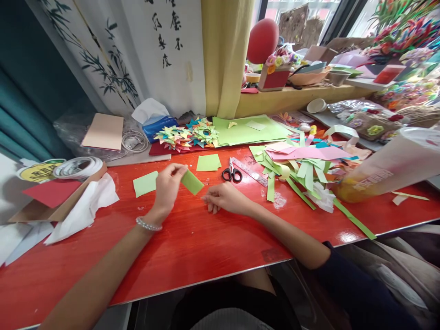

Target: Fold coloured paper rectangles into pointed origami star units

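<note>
Tabletop (185,256), glossy red, runs along the near edge under both forearms, and a beaded bracelet (148,224) sits on the left wrist. The right hand (225,198) is loosely curled low over the table, with nothing visible in it; whether its thumb and fingertips meet, I cannot tell. Just beyond its fingertips is the small green paper rectangle (193,183), pinched near its upper-left corner between the left hand's (167,189) thumb and fingers. It looks doubled over, though its layers cannot be made out.

A one-corner pinch probably lets such thin paper swing, so steadying the free corner with the right fingertips should help. Edges are best matched before any crease is pressed, and the tabletop would make a firmer backing than air.

To the left lies a pale green sheet (145,184); farther on, between the hands, a few green squares (207,162) overlap. Black-handled scissors (231,173) rest beside a clear ruler (250,171), well placed out of the elbows' way. Behind them are a folded-paper wreath (173,139) and large green sheets (245,133).
</note>
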The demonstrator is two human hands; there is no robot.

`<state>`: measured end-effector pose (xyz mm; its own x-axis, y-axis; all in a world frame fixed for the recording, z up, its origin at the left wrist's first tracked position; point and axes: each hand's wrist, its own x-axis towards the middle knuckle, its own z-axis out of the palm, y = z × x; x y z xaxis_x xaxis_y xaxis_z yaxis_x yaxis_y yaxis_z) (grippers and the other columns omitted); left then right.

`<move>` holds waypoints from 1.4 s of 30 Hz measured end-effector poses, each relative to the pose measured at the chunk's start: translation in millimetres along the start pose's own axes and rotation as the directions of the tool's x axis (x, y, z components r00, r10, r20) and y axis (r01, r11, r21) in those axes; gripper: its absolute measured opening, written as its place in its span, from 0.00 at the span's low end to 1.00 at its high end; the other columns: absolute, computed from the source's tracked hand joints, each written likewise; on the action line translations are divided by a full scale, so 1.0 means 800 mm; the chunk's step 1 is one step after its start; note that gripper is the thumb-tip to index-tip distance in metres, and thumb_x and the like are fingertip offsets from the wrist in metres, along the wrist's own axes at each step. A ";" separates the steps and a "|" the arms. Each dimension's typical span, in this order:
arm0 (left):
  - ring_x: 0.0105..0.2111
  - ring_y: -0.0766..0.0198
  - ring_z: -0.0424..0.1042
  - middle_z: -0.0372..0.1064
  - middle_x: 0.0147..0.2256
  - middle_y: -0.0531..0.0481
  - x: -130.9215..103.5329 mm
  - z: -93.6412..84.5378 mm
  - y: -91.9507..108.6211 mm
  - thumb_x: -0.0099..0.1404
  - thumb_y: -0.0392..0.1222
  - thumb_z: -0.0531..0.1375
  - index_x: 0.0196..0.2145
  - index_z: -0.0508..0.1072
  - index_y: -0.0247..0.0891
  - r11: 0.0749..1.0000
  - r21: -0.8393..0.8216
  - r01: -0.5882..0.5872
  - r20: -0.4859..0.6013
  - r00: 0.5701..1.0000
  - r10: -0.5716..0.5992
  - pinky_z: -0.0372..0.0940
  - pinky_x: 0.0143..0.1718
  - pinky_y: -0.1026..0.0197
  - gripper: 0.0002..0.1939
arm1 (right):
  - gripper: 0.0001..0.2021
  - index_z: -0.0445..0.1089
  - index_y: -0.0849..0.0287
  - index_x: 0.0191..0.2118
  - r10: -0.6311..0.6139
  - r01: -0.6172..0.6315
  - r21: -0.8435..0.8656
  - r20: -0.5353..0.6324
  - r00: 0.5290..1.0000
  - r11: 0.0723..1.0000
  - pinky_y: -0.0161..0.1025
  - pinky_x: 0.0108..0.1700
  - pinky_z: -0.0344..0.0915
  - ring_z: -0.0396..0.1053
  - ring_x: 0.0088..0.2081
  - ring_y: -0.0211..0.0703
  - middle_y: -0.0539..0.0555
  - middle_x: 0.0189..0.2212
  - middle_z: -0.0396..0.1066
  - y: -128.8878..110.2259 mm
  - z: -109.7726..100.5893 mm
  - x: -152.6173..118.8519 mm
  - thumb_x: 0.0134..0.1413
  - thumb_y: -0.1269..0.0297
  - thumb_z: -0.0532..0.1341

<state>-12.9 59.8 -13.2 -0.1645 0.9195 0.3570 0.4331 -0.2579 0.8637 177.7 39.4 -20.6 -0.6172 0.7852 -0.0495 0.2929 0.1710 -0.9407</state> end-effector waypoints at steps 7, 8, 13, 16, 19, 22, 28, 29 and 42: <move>0.35 0.57 0.72 0.75 0.31 0.48 0.031 -0.023 -0.025 0.58 0.54 0.59 0.28 0.77 0.38 0.966 0.246 -0.083 0.383 0.924 -0.018 0.65 0.40 0.57 0.16 | 0.20 0.64 0.61 0.19 0.034 -0.029 -0.057 0.100 0.994 0.998 0.28 0.20 0.60 0.62 0.14 0.30 0.48 0.14 0.65 -0.014 -0.004 -0.007 0.58 0.55 0.57; 0.37 0.56 0.72 0.75 0.33 0.47 0.032 -0.023 -0.027 0.58 0.53 0.59 0.29 0.78 0.38 0.950 0.289 -0.117 0.388 0.921 -0.005 0.64 0.43 0.55 0.16 | 0.21 0.64 0.61 0.19 0.034 -0.028 -0.066 0.091 0.995 0.997 0.28 0.19 0.59 0.61 0.14 0.29 0.47 0.13 0.65 -0.013 -0.005 -0.006 0.58 0.54 0.57; 0.54 0.53 0.63 0.68 0.51 0.41 0.028 -0.017 -0.035 0.66 0.49 0.52 0.47 0.73 0.35 0.859 0.423 -0.289 0.358 0.924 0.135 0.54 0.58 0.49 0.19 | 0.23 0.67 0.61 0.21 0.001 -0.016 -0.226 -0.069 0.998 0.974 0.29 0.19 0.59 0.61 0.14 0.30 0.48 0.13 0.66 -0.002 -0.005 0.001 0.62 0.53 0.52; 0.61 0.56 0.57 0.61 0.60 0.42 0.020 -0.006 -0.042 0.67 0.49 0.50 0.55 0.67 0.35 0.821 0.415 -0.391 0.485 0.859 0.164 0.49 0.63 0.51 0.22 | 0.19 0.72 0.64 0.34 -0.081 -0.032 -0.390 -0.270 0.959 0.920 0.36 0.30 0.69 0.72 0.25 0.39 0.56 0.27 0.75 0.008 -0.010 0.008 0.65 0.59 0.48; 0.64 0.57 0.51 0.53 0.64 0.43 0.013 0.005 -0.049 0.69 0.46 0.47 0.60 0.60 0.35 0.770 0.410 -0.489 0.579 0.791 0.195 0.44 0.65 0.48 0.25 | 0.17 0.66 0.68 0.53 -0.210 -0.020 -0.517 -0.384 0.899 0.856 0.47 0.55 0.61 0.66 0.54 0.50 0.65 0.53 0.68 0.018 -0.025 0.017 0.63 0.67 0.49; 0.64 0.56 0.52 0.54 0.63 0.43 0.013 0.009 -0.053 0.70 0.42 0.44 0.61 0.59 0.33 0.704 0.411 -0.579 0.630 0.739 0.240 0.44 0.65 0.45 0.24 | 0.22 0.59 0.69 0.61 -0.370 0.009 -0.788 -0.280 0.886 0.616 0.47 0.66 0.43 0.49 0.65 0.50 0.62 0.63 0.55 0.029 -0.043 0.032 0.62 0.70 0.51; 0.55 0.60 0.66 0.70 0.52 0.45 0.017 0.006 -0.046 0.71 0.42 0.43 0.53 0.68 0.36 0.715 0.389 -0.581 0.557 0.767 0.320 0.56 0.61 0.51 0.21 | 0.20 0.61 0.73 0.59 -0.305 -0.054 -0.910 -0.193 0.933 0.411 0.45 0.53 0.62 0.73 0.45 0.50 0.65 0.41 0.75 0.044 -0.056 0.051 0.64 0.74 0.48; 0.54 0.60 0.66 0.70 0.51 0.44 0.016 0.005 -0.044 0.71 0.43 0.43 0.53 0.68 0.36 0.717 0.391 -0.577 0.535 0.777 0.333 0.58 0.60 0.52 0.20 | 0.19 0.64 0.71 0.56 -0.306 -0.040 -0.913 -0.178 0.935 0.406 0.44 0.49 0.65 0.74 0.43 0.50 0.64 0.39 0.76 0.043 -0.055 0.050 0.63 0.76 0.49; 0.55 0.52 0.64 0.58 0.59 0.36 0.005 -0.001 -0.024 0.66 0.45 0.55 0.62 0.54 0.37 0.559 0.515 -0.650 0.334 0.753 0.567 0.61 0.54 0.49 0.28 | 0.19 0.69 0.61 0.53 -0.517 0.220 -0.877 -0.038 0.855 0.427 0.46 0.59 0.61 0.65 0.57 0.45 0.59 0.53 0.70 0.017 -0.043 0.020 0.67 0.72 0.45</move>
<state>-22.4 67.9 -28.2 0.4177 0.6452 0.6397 0.8054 -0.5888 0.0680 197.1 74.7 -22.5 -0.6517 0.6053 0.4570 0.6299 0.7676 -0.1184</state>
